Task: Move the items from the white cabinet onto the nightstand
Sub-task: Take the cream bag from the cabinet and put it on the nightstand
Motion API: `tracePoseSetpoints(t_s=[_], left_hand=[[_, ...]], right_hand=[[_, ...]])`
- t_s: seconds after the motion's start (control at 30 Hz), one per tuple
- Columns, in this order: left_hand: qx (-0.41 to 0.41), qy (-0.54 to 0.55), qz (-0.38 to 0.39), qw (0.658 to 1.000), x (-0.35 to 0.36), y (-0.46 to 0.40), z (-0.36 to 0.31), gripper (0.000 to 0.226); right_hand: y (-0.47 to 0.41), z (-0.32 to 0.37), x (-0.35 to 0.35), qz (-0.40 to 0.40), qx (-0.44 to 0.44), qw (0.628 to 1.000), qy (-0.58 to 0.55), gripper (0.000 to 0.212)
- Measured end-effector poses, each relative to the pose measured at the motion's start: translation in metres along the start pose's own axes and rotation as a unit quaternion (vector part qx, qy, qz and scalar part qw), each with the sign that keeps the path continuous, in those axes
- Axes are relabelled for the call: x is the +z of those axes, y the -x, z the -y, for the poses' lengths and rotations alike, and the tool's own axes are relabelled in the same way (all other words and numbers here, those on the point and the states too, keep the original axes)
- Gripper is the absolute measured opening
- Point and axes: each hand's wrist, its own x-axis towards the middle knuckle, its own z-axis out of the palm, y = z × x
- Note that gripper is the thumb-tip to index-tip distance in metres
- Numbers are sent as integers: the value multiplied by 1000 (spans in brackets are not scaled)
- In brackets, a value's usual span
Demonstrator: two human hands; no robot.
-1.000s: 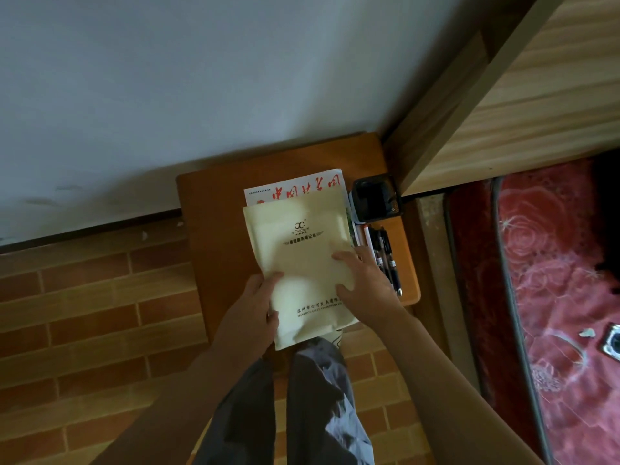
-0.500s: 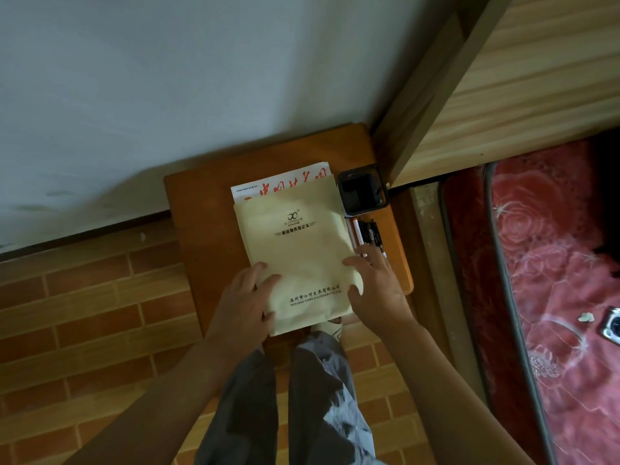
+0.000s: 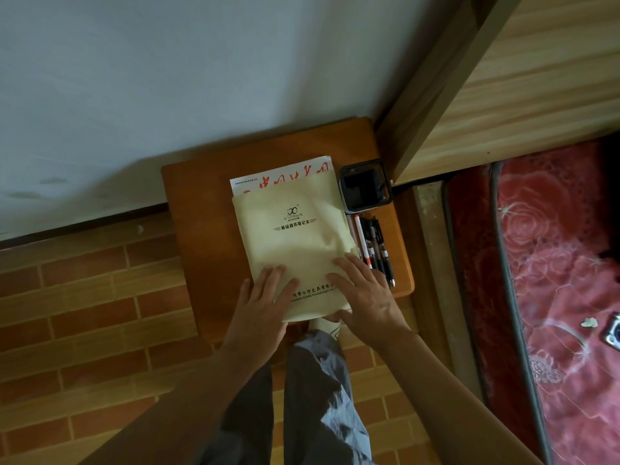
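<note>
Both flat open hands, left hand (image 3: 260, 303) and right hand (image 3: 365, 293), press the cream notebook (image 3: 295, 250), lengthwise toward the wall.

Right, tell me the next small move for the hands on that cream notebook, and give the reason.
Probably lift both hands off. The cream notebook already lies flat on the nightstand, stacked over a red-lettered paper, with the pens beside it. The left hand and right hand rest palm-down on its near end, which overhangs the front edge slightly, so a small push toward the wall first may help.
</note>
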Motion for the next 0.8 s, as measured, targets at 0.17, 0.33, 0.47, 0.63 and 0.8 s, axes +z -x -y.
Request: tracePoseSetpoints(t_s=[0.17, 0.33, 0.47, 0.63, 0.8], left_hand=[[-5, 6, -7, 1000, -4, -8, 3, 84], [-5, 9, -8, 1000, -5, -9, 5, 85], [-4, 10, -8, 1000, -7, -9, 5, 83], [-16, 37, -20, 999, -17, -1, 2, 82], [-59, 72, -40, 995, -46, 23, -7, 74]], right_hand=[[-8, 0, -5, -9, 21, 1000, -21, 74], [-11, 1, -7, -4, 29, 999, -36, 73], [-10, 2, -10, 2, 31, 999, -37, 74], [-5, 9, -27, 15, 31, 999, -39, 74], [6, 26, -57, 27, 39, 998, -40, 64]])
